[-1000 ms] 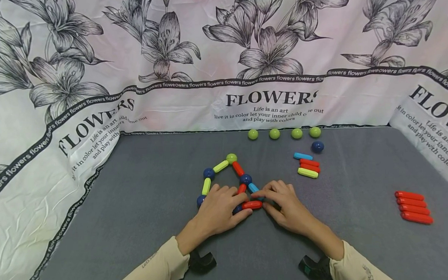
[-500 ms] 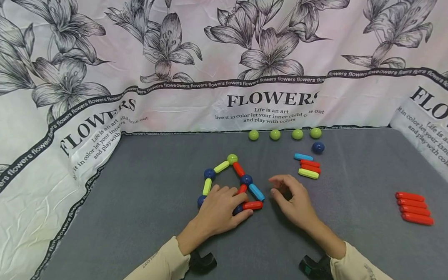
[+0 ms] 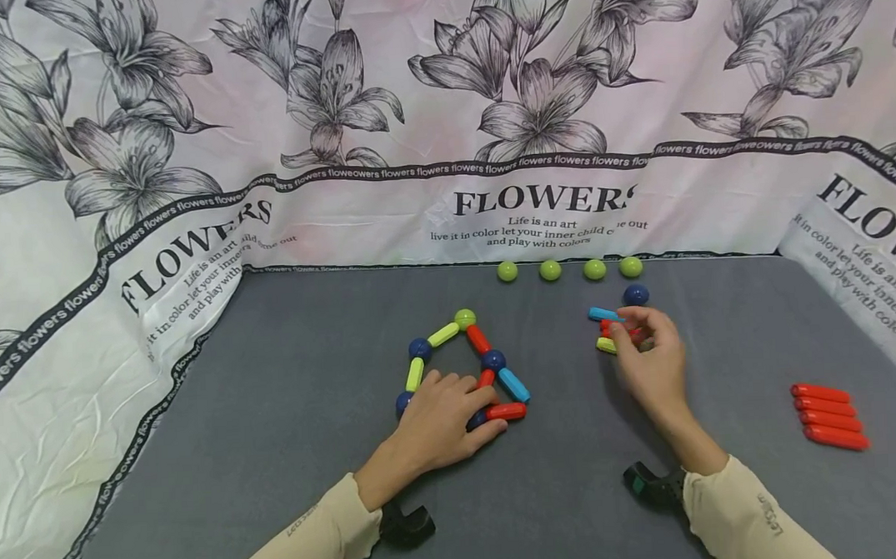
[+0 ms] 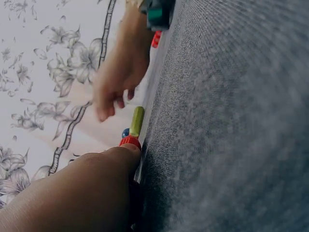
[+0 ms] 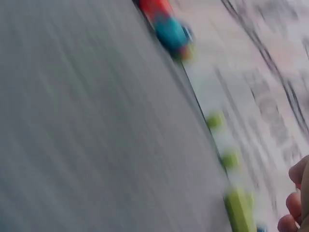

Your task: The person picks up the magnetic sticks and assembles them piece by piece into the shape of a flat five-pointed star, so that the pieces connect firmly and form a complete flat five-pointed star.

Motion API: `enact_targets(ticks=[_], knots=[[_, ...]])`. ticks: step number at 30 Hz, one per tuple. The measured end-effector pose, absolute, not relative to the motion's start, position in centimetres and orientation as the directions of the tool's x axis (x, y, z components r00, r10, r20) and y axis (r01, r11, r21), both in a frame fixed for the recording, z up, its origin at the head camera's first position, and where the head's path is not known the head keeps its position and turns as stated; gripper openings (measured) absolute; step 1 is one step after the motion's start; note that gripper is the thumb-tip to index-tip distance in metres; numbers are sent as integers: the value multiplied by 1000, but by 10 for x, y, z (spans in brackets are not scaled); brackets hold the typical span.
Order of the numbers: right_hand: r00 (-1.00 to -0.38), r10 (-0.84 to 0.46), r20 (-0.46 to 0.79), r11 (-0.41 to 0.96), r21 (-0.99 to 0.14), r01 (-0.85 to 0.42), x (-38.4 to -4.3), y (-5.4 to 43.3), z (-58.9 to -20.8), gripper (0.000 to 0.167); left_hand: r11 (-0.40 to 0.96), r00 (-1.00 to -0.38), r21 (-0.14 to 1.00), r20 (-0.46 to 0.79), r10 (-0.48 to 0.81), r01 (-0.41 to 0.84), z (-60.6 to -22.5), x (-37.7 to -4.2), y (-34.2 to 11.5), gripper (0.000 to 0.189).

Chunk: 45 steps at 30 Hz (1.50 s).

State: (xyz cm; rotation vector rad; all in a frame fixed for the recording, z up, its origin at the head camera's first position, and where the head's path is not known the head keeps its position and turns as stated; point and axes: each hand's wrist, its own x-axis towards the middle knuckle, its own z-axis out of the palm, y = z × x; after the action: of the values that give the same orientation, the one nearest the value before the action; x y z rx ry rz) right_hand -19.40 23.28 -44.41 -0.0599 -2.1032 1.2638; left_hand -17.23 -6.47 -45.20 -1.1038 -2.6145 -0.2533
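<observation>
On the grey table lies a ring of magnetic rods and balls. My left hand (image 3: 439, 422) rests over its near side, thumb and index finger pinching a blue ball (image 3: 475, 420) that has a red rod (image 3: 506, 411) attached. Part of the ring is hidden under this hand. A light blue rod (image 3: 513, 385) points down right from another blue ball (image 3: 492, 360). My right hand (image 3: 654, 362) hovers with curved fingers over a loose yellow-green rod (image 3: 606, 345), red rods (image 3: 608, 327) and a light blue rod (image 3: 603, 313), partly covering them; no held piece shows.
Several green balls (image 3: 550, 271) line the table's back edge, with a single blue ball (image 3: 636, 295) in front of them. Farther right lie several red rods (image 3: 834, 417) side by side. A flower-printed cloth (image 3: 355, 217) hangs behind the table.
My right hand has left the light blue rod on the ring and travelled right and away, to the loose rods. The left hand stays in place on the ring.
</observation>
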Motion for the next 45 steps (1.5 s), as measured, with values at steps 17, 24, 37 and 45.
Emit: enact_targets(ticks=[17,24,37,45], knots=[[-906,329,265,659,-752,19,-228,312,-454,54,697,-682,75,302,666,713,-453,-172,-66,30],[-940,136,312,760,-641,-102,-251,322,-458,58,696,-681,72,300,668,714,-454,-173,-66,30],[-940,117,322,761,-637,-123,-256,326,-460,49,692,-676,73,308,669,718,-452,-173,-65,28],[-934,194,300,675,-732,-95,-247,322,-459,49,698,-685,76,293,667,712,-452,-173,-65,29]])
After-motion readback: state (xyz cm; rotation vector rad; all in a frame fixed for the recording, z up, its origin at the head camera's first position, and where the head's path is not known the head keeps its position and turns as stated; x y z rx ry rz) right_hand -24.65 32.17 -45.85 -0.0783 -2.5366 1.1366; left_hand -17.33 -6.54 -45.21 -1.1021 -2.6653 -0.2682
